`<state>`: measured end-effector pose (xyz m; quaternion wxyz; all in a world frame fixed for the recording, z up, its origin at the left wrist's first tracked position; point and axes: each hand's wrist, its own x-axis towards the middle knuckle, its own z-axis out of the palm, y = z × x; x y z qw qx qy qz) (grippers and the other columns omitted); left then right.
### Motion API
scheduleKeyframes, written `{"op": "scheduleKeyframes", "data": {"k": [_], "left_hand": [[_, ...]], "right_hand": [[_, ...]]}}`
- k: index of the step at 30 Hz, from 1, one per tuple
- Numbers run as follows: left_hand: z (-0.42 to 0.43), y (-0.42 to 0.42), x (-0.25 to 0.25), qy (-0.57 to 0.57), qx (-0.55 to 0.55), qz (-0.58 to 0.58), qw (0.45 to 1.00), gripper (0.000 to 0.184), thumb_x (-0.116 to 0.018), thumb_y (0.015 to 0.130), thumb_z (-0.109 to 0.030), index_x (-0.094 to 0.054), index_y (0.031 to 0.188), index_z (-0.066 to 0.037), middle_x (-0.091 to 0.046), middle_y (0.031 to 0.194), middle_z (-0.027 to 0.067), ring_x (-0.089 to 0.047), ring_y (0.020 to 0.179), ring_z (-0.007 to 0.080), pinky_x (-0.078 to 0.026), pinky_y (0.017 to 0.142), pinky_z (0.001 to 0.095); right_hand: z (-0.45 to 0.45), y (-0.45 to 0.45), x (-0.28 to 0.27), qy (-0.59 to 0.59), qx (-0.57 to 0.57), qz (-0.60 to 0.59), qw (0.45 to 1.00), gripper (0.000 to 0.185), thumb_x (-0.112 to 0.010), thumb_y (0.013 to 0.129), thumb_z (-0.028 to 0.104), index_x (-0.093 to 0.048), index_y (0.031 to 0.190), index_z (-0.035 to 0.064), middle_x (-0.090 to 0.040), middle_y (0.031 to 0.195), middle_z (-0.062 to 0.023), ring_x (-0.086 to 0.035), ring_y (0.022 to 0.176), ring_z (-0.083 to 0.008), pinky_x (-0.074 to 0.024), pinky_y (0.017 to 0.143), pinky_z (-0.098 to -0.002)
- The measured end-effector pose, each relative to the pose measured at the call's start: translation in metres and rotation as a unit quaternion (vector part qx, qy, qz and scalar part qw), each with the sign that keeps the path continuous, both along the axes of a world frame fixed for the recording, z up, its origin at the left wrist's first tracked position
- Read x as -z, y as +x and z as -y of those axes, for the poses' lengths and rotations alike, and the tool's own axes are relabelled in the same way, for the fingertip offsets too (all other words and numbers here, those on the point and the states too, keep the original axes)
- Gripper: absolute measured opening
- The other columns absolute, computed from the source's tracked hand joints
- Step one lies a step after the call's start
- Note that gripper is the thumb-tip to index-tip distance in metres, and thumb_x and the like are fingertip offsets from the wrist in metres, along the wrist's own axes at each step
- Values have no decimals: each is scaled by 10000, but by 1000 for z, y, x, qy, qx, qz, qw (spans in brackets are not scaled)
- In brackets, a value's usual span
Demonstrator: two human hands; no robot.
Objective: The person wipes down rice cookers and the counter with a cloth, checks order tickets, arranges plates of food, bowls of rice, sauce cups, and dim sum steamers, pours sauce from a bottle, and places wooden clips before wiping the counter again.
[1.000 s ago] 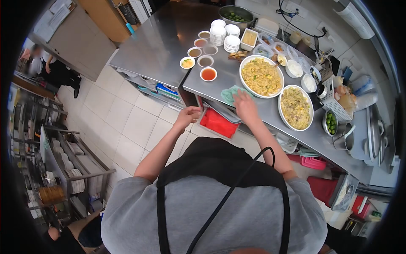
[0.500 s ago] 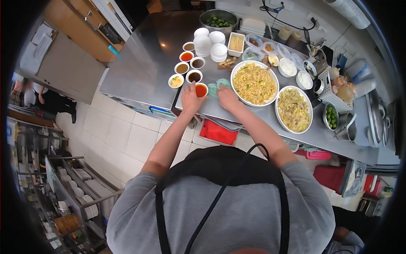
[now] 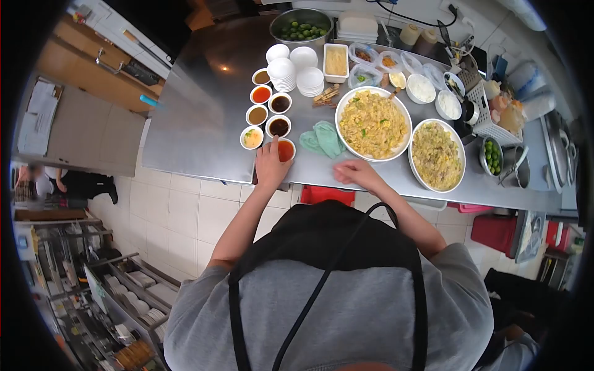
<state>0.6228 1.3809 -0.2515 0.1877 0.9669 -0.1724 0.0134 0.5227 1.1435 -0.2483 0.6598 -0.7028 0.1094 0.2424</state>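
Observation:
My left hand (image 3: pixel 270 168) has its fingers around the side of a small white sauce cup (image 3: pixel 286 150) of orange-red sauce, standing on the steel counter. More sauce cups stand beyond it in two rows, among them a dark brown one (image 3: pixel 279 127) and a pale one with green bits (image 3: pixel 251 138). Close to the counter's front edge, my right hand (image 3: pixel 357 174) holds nothing, its fingers loosely bent and thumb apart. A crumpled green cloth (image 3: pixel 323 139) lies between the sauce cup and a big white bowl of fried rice (image 3: pixel 373 123).
A second rice bowl (image 3: pixel 437 156) stands to the right. Stacked white cups (image 3: pixel 282 75), a pot of green limes (image 3: pixel 301 31) and a tub of pale food (image 3: pixel 336 62) sit farther back. At far left, another person (image 3: pixel 80 187) is partly visible beyond the counter.
My right hand has let go of the green cloth and drawn back toward the counter edge. The cloth now lies spread out. My left hand remains at the orange-red sauce cup.

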Motion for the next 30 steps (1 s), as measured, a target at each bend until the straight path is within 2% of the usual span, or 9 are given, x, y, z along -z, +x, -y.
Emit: {"op": "scheduleKeyframes", "data": {"k": [3, 4, 6, 10, 17, 20, 23, 28, 30], "left_hand": [[-12, 8, -4, 6, 30, -30, 999, 775, -712, 599, -251, -339, 1257, -77, -475, 1090, 143, -434, 1018, 296, -376, 833, 401], [-16, 10, -7, 9, 49, -24, 998, 764, -709, 603, -249, -345, 1251, -71, -464, 1111, 153, -424, 1036, 303, -370, 845, 403], [-15, 18, -19, 11, 76, -16, 997, 753, -706, 607, -247, -351, 1245, -64, -453, 1133, 162, -414, 1053, 309, -364, 857, 405], [15, 40, -33, -59, 207, 61, 975, 627, -666, 659, -189, -384, 1190, -9, -451, 1135, 186, -419, 1053, 325, -358, 883, 385], [131, 102, 9, -105, 336, 125, 928, 417, -533, 732, -106, -431, 1101, 58, -436, 1134, 240, -402, 1065, 359, -347, 895, 388], [162, 122, 41, 21, 293, 203, 934, 422, -409, 760, -120, -408, 1135, 74, -406, 1168, 252, -385, 1095, 340, -322, 916, 379], [173, 127, 49, 75, 286, 250, 922, 428, -415, 760, -128, -413, 1145, 58, -413, 1165, 226, -400, 1068, 320, -336, 892, 381], [163, 122, 32, 91, 348, 137, 923, 384, -495, 746, -187, -474, 1095, -28, -464, 973, 155, -429, 980, 292, -403, 797, 385], [156, 117, 30, 11, 336, 107, 936, 326, -486, 745, -154, -495, 1060, -71, -434, 933, 165, -478, 929, 320, -455, 728, 414]], "right_hand": [[15, -36, 19, 231, 225, -47, 945, 324, -447, 868, 216, -425, 1118, 12, -575, 955, -170, -589, 845, -225, -488, 734, -324], [18, -40, 23, 231, 233, -46, 944, 324, -447, 868, 216, -425, 1118, 12, -575, 955, -170, -589, 845, -225, -488, 734, -324], [17, -42, 24, 375, 409, -58, 830, 394, -431, 882, 229, -296, 1169, -3, -538, 997, -223, -573, 908, -268, -473, 809, -351], [10, -27, 19, 342, 493, 42, 799, 375, -375, 900, 202, -285, 1128, -83, -523, 982, -278, -564, 912, -329, -484, 803, -361], [19, -14, 6, 289, 545, 33, 787, 351, -329, 889, 127, -323, 1090, -161, -535, 939, -290, -572, 876, -353, -502, 772, -336], [26, -11, 9, 265, 551, 30, 791, 357, -338, 886, 130, -333, 1088, -165, -534, 942, -294, -576, 858, -354, -504, 764, -335], [32, -9, 12, 266, 558, 32, 786, 358, -348, 882, 133, -352, 1074, -171, -535, 940, -296, -580, 838, -353, -507, 755, -337], [44, -1, 12, 257, 571, 43, 779, 353, -370, 874, 135, -381, 1050, -170, -541, 927, -290, -585, 813, -343, -514, 730, -331], [50, 2, 9, 248, 579, 44, 776, 356, -373, 874, 137, -379, 1052, -170, -541, 926, -289, -586, 810, -341, -517, 721, -326]]}}
